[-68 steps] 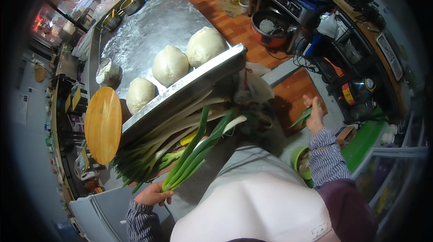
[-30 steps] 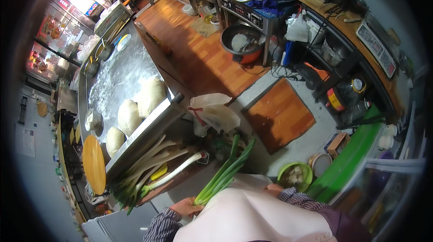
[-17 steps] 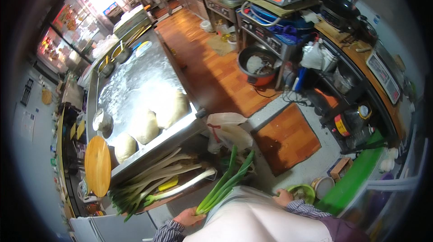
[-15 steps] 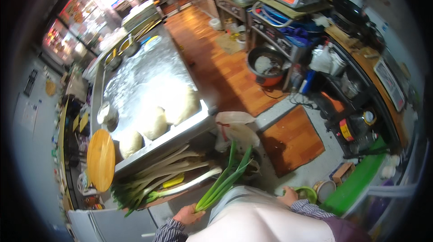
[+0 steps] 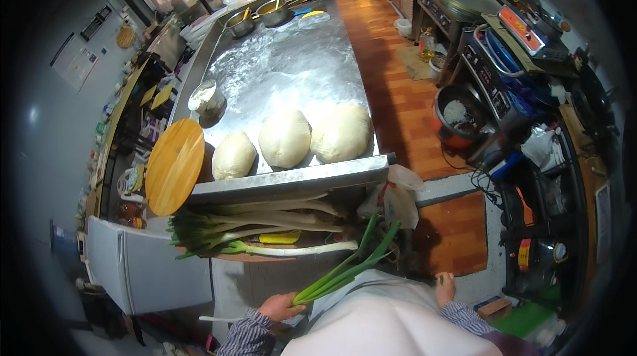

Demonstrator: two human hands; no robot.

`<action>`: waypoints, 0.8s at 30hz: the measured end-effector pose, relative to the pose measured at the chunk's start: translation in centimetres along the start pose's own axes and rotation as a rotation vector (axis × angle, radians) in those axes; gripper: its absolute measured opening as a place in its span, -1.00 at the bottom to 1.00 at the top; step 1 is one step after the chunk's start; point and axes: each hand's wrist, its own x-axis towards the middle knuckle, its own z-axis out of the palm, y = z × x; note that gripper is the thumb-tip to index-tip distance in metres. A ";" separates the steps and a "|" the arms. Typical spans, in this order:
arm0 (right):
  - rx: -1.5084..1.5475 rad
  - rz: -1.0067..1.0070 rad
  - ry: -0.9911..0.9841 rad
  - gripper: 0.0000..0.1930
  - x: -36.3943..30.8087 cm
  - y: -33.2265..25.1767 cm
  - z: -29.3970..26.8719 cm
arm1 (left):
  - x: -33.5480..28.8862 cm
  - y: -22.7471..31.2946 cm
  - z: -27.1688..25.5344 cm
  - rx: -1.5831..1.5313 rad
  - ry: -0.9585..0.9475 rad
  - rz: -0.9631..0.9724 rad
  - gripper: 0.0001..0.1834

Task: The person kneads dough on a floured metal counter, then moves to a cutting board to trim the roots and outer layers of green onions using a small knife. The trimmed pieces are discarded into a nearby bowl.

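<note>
My left hand grips a green onion by its pale lower end; its green leaves point up and right toward a white plastic bag. My right hand hangs lower right over the floor, with a small green scrap at its fingertips. In front of me lies a pile of long leeks with a yellow-handled knife among them, just below the edge of the steel worktable. Three dough balls rest on the floured steel near that edge.
A round wooden board leans at the table's left corner. A cup of flour and metal bowls stand farther back. A pot, cookers and cables line the right side across the wooden floor. A white appliance stands lower left.
The view has swung so the steel table and dough are now centred. My left hand keeps hold of the green onion; my right hand has dropped from the green board toward the floor.
</note>
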 end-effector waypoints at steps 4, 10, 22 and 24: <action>-0.085 -0.134 -0.011 -0.88 4.7 0.8 -1.5 | -0.6 2.5 3.3 -0.069 0.112 -0.084 -0.62; -0.158 -0.036 -0.078 -0.68 13.1 4.5 -5.4 | -1.2 7.9 9.6 -0.435 0.192 -0.233 -0.70; 0.395 0.192 -0.395 -0.83 20.2 4.6 0.4 | -1.5 8.7 22.0 -1.032 0.362 -0.330 -0.83; 0.413 0.149 -0.461 -0.88 19.2 3.3 2.1 | -1.3 7.9 23.7 -1.119 0.360 -0.309 -0.85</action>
